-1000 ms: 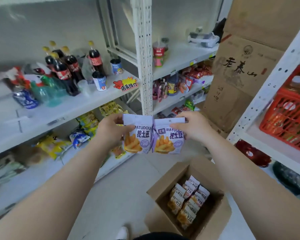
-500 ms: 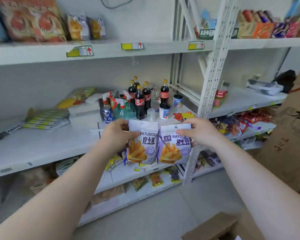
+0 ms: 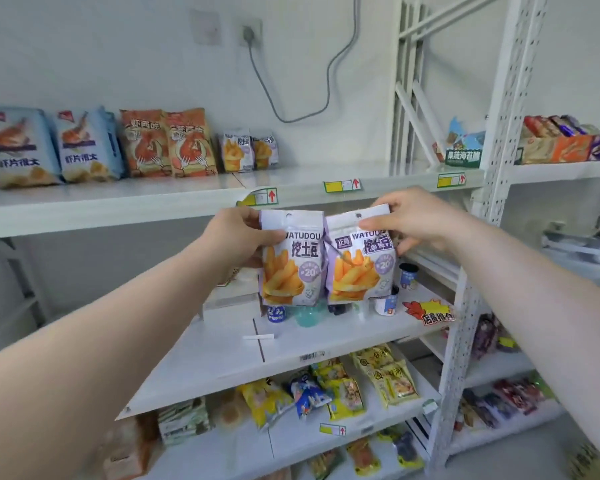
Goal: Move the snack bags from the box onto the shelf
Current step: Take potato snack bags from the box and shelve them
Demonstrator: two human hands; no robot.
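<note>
Left snack bag (image 3: 290, 258): upright, mid-air, just below front edge of upper shelf (image 3: 118, 206).
Right snack bag (image 3: 359, 261): upright, same height, side edge touching left snack bag.
Left hand (image 3: 238, 233): thumb curled over upper front of left snack bag, fingers behind; firm grip.
Right hand (image 3: 416, 220): thumb and fingers pinch top right corner of right snack bag.
Matching small bags (image 3: 236, 150): two, standing on upper shelf, beside orange bags (image 3: 167, 143) and blue bags (image 3: 84, 147).
Middle shelf (image 3: 222, 355): behind held bags; carries cups (image 3: 408, 277).
</note>
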